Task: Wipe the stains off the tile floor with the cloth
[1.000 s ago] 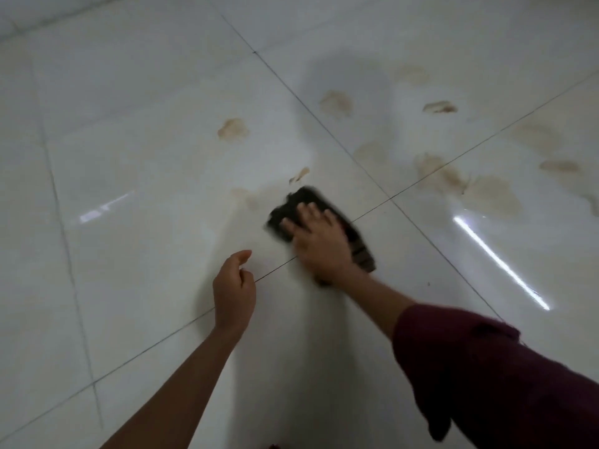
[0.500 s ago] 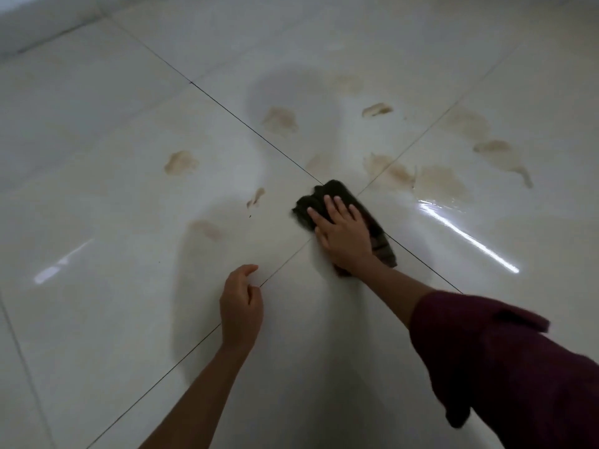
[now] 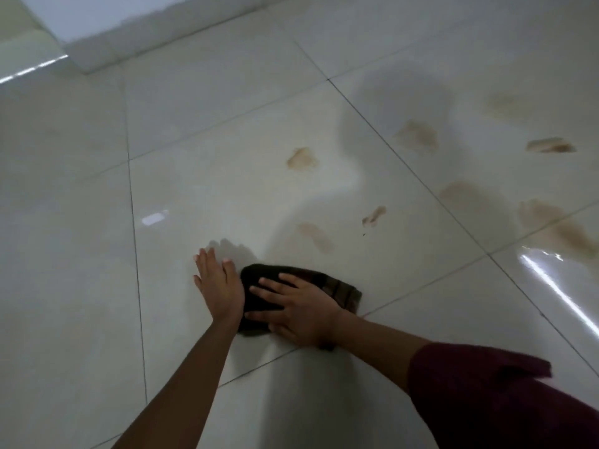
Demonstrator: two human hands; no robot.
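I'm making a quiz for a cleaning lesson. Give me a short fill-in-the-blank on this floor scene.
1. The right hand presses flat on the dark ___.
2. The left hand lies with straight fingers on the ___, beside the cloth.
3. The stains are ___ in colour.
4. The right arm wears a ___ sleeve.

Missing words: cloth; floor; brown; maroon

Pale tile, brown stains, dark cloth

The floor (image 3: 227,196) is glossy off-white tile crossed by thin grey grout lines, with white streaks of reflected light. The stains (image 3: 302,159) are tan to brown, some faint and smeared, one (image 3: 550,146) darker at its edge. The cloth (image 3: 291,273) is dark brown, nearly black, with faint lighter stripes at its right end. The sleeve (image 3: 486,400) is maroon. The wall base (image 3: 129,37) is white.
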